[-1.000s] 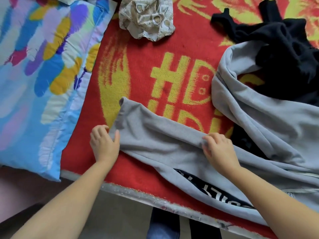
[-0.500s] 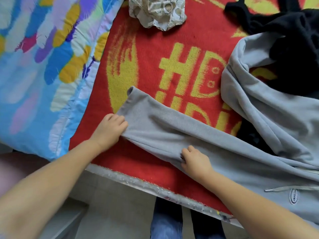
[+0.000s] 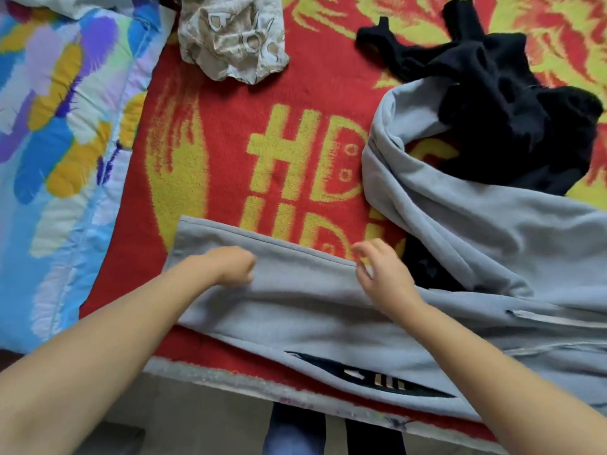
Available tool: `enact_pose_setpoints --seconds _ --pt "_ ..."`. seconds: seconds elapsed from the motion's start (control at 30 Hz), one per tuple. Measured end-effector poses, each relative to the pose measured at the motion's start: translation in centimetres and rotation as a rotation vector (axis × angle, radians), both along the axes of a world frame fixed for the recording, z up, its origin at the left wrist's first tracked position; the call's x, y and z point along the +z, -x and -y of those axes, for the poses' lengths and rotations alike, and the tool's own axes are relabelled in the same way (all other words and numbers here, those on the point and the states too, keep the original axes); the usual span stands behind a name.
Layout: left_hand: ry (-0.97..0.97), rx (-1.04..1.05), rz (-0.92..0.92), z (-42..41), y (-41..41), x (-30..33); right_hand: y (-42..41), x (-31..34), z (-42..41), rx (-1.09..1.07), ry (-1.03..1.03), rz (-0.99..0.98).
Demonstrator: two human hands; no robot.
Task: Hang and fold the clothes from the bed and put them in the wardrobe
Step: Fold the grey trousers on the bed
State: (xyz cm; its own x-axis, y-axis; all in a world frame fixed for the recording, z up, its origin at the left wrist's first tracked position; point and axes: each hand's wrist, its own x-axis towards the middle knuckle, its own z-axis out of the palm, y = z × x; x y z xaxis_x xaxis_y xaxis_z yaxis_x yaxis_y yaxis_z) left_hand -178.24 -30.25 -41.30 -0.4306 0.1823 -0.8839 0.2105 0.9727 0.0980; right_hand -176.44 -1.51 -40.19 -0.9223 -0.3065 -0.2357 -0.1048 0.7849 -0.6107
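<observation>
Grey sweatpants [image 3: 295, 310] lie across the red and yellow blanket [image 3: 230, 133], one leg flat along the near edge, the other curving up at the right. My left hand [image 3: 230, 267] lies blurred on the near leg with its fingers curled; its grip on the fabric is unclear. Hovering at the leg's upper seam, my right hand [image 3: 384, 277] has loosely curled fingers that hold nothing. A black garment [image 3: 512, 103] is heaped on the grey fabric at the right. A crumpled beige patterned cloth [image 3: 233, 37] lies at the top.
A bright blue, purple and yellow quilt [image 3: 59, 126] covers the left of the bed. The bed's near edge [image 3: 230, 382] runs below the sweatpants, with my legs [image 3: 295, 435] and the floor under it.
The leg now lies flatter and squarer along the bed edge. My left hand left the hem and slid right along the leg. My right hand let go of the fabric and lifted to the upper seam.
</observation>
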Motion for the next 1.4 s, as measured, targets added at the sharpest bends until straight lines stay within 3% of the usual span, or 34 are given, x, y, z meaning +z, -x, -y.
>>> enact_pose_setpoints --seconds 0.07,0.1,0.23,0.33,0.43,0.53,0.67,0.73,0.77,0.83,0.87,1.0,1.07,1.17,1.3,1.4 --pt "-0.262 0.183 -0.177 -5.3 3.1 0.7 3.0 0.3 -4.0 -0.169 -0.149 -0.155" --pt "-0.395 0.3 -0.213 -8.0 4.5 1.2 4.2 0.3 -5.7 -0.208 -0.253 -0.136" --pt "-0.76 0.941 -0.125 -17.9 8.5 2.1 6.7 -1.0 -8.8 -0.074 -0.569 0.143" --pt "-0.733 1.178 -0.066 -22.1 10.3 0.8 5.9 -1.4 -8.7 0.042 -0.374 0.054" --pt "-0.553 1.154 -0.106 -23.3 10.7 -1.1 3.4 -0.4 -9.0 0.121 -0.173 -0.036" --pt "-0.39 1.249 -0.201 -22.5 10.7 -3.0 1.1 1.0 -9.9 0.229 -0.112 -0.057" --pt "-0.386 1.525 -0.275 -21.4 12.4 -3.5 0.1 2.0 -10.7 0.305 -0.067 0.006" --pt "-0.587 1.776 -0.183 -21.4 13.7 -1.9 0.4 2.0 -10.6 0.336 -0.061 0.022" --pt "-0.783 1.887 -0.057 -21.2 14.4 -0.7 0.7 1.9 -10.5 0.336 -0.071 0.05" --pt "-1.2 1.969 0.247 -19.9 15.0 2.4 1.9 1.6 -10.0 0.307 -0.128 0.09" --pt "-1.352 1.963 0.313 -18.6 14.9 3.6 2.5 1.3 -9.7 0.295 -0.153 0.085" --pt "-1.645 2.05 0.124 -11.1 12.9 5.5 4.1 0.2 -9.3 0.343 -0.212 0.042" --pt "-1.66 2.186 0.034 -8.1 11.2 5.0 4.0 -0.4 -9.5 0.446 -0.249 0.117" --pt "-1.511 2.336 -0.061 -5.6 9.1 3.1 3.5 -1.5 -9.6 0.565 -0.34 0.221" --pt "-1.271 2.342 -0.088 -2.9 8.1 1.8 2.6 -2.2 -9.2 0.607 -0.468 0.281" --pt "-1.362 2.363 -0.178 -0.1 7.9 1.8 1.4 -2.6 -8.4 0.628 -0.566 0.236"
